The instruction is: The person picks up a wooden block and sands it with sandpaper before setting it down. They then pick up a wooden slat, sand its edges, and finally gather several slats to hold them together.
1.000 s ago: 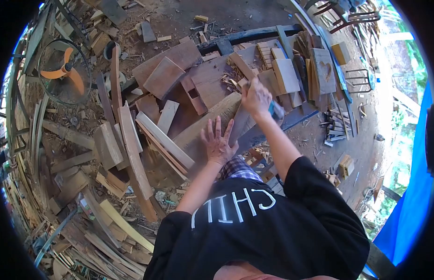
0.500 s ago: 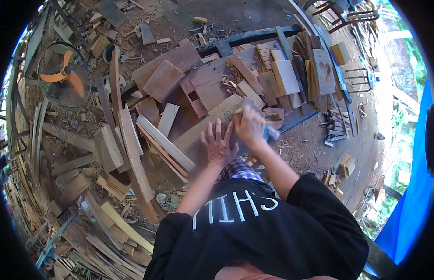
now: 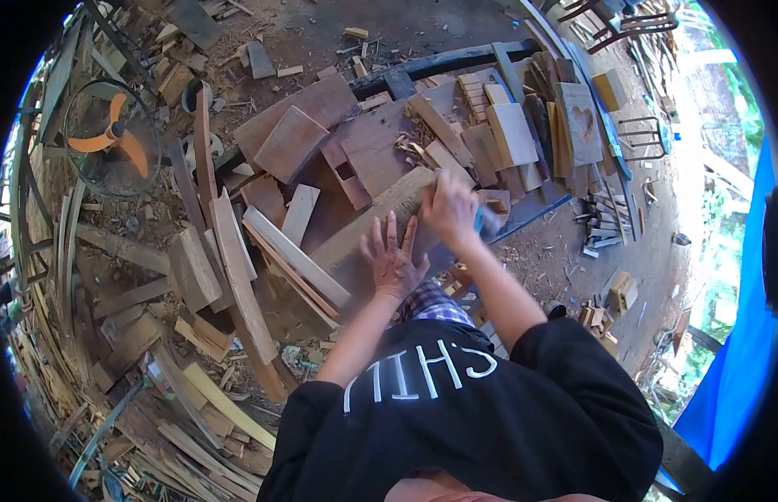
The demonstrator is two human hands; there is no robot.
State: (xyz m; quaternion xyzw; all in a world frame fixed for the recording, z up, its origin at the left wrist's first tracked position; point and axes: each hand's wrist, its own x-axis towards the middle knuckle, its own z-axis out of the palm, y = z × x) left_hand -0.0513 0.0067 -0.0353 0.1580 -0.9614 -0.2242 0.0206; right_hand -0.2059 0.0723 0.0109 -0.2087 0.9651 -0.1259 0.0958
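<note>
My left hand (image 3: 395, 261) lies flat with spread fingers on a wooden board (image 3: 351, 237), which rests on the workbench close to my body. Dark marks show along the board near its far end. Just right of it, my right hand (image 3: 450, 207) is closed around a tool with a teal part (image 3: 487, 222). Motion smears this tool, and I cannot make out its kind. Beyond the board lies a brown piece with a slot cut in it (image 3: 347, 173). Pale strips of wood (image 3: 297, 255) lean at the left.
Further back on the bench are flat brown boards (image 3: 292, 144), a pale block (image 3: 513, 134) and a board with a heart shape (image 3: 578, 125). An orange-bladed fan (image 3: 114, 132) stands at the left. Offcuts and long planks (image 3: 246, 293) cover the ground; a blue tarp (image 3: 744, 335) hangs at the right.
My right hand and the tool have shifted slightly, both blurred by motion. My left hand stays in place on the board.
</note>
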